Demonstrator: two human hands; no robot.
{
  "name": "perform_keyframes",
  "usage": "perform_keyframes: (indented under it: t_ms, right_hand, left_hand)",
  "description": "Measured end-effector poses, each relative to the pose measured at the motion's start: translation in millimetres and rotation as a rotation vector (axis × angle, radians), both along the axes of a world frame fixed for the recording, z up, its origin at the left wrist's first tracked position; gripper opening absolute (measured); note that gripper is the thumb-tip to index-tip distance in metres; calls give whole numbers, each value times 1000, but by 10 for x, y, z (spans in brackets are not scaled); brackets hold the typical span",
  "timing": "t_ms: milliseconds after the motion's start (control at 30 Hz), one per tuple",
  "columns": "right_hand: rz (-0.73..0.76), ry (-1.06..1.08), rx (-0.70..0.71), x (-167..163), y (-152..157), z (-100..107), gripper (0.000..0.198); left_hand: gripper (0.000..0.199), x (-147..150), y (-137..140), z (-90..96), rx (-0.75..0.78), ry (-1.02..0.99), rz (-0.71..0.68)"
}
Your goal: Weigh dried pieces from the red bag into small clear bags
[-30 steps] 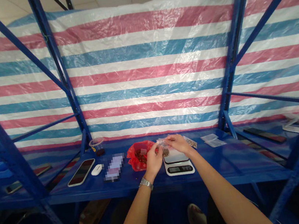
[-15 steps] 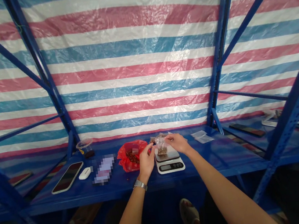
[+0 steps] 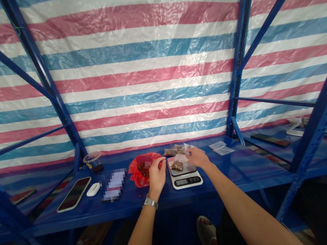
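A small clear bag (image 3: 178, 164) with brown pieces inside lies flat on the white digital scale (image 3: 187, 181). My right hand (image 3: 196, 158) is at the scale's far right side, its fingertips pinching the bag's top corner. My left hand (image 3: 156, 174), with a metal watch on the wrist, hovers between the scale and a red plastic bag (image 3: 137, 174) of dark red pieces; its fingers are loosely curled and hold nothing.
More filled clear bags (image 3: 174, 150) lie behind the scale, and empty clear bags (image 3: 221, 148) lie to its right. On the left of the blue shelf (image 3: 237, 169) are a phone (image 3: 73, 194), a white case (image 3: 93, 189) and a plastic cup (image 3: 93, 161). Blue rack posts (image 3: 235, 71) stand on both sides.
The small bag, held upright over the scale by both hands, now lies flat on it. My left hand has let go and drawn back to the left.
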State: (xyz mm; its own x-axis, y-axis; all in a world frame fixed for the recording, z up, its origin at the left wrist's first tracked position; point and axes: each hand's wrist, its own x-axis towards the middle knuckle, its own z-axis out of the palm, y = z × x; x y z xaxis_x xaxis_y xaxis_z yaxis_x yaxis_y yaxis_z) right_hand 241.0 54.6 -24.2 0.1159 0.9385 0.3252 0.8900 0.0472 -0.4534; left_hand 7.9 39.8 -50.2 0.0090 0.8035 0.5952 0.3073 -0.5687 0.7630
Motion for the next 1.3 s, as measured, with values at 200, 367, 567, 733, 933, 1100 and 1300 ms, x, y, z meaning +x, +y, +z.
perform_keyframes:
  t_ms: [200,367,567,733,933,1100,1300]
  right_hand:
    - [-85,95,21,-18,27,41,29]
    - [-13,141,52,-71,79,4,25]
    - [-22,147,62,-87,140,-45,28]
    - [-35,143,58,-79,153,-65,29]
    - [-16,122,57,-74,150,-75,31]
    - [5,91,34,-77,100,-34,30]
    - [-6,30,-14,-109,5,60,28]
  left_hand:
    - [22,-139,4,2,77,100,41]
    - [22,-196,-20,21,98,143,71]
    - [22,-194,-22,21,93,154,73]
    - [22,-184,-37,35,87,163,69]
    - [22,-175,-42,35,84,182,68]
    - [22,-154,-52,38,79,186,49]
    - [22,-139,-42,17,81,193,32]
